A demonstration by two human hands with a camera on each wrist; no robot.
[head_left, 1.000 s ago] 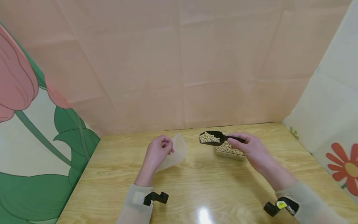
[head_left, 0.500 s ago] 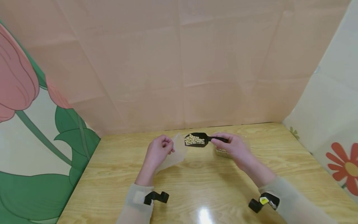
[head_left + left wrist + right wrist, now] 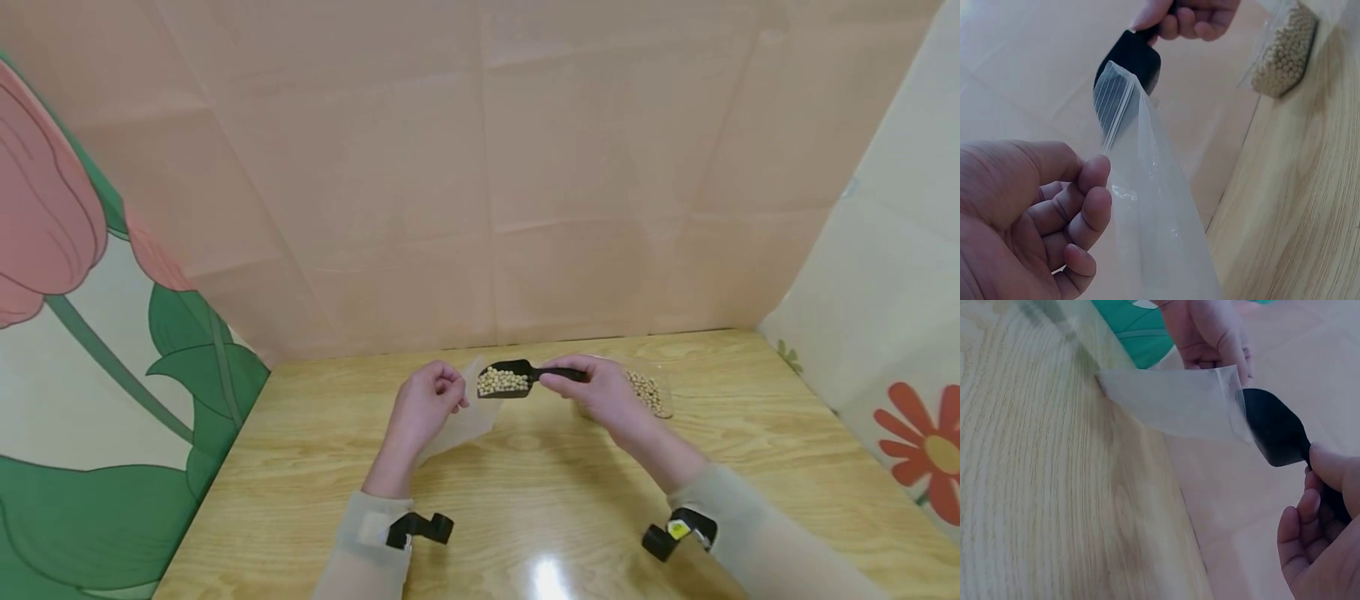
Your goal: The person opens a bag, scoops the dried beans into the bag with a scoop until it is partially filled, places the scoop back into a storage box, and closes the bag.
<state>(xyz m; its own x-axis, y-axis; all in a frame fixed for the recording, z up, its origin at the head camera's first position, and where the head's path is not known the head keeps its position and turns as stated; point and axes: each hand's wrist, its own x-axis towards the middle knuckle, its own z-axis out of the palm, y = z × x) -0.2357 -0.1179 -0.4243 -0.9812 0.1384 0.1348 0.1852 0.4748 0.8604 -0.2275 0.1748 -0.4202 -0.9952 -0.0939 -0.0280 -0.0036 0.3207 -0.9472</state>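
My left hand [image 3: 426, 404] pinches the top edge of a translucent zip bag [image 3: 1160, 212] between thumb and forefinger. The bag hangs over the table with its mouth parted toward the right. In my right hand [image 3: 603, 392] I hold a black scoop [image 3: 1275, 431] by its handle, roughly level. Pale round beans [image 3: 502, 382], like soybeans, fill much of the scoop. Its front end is at the bag's mouth, and in the left wrist view the bag's ribbed zip strip overlaps it. How far the tip reaches inside is hard to tell.
A clear container [image 3: 670, 403] of the same beans [image 3: 1285, 59] stands on the wooden table [image 3: 525, 492], partly hidden behind my right hand. A pink sheet [image 3: 480, 208] hangs at the table's back edge. Flower-printed panels flank both sides.
My right hand has carried the loaded scoop left, from above the container to the bag's mouth. The left hand and the bag have stayed nearly still.
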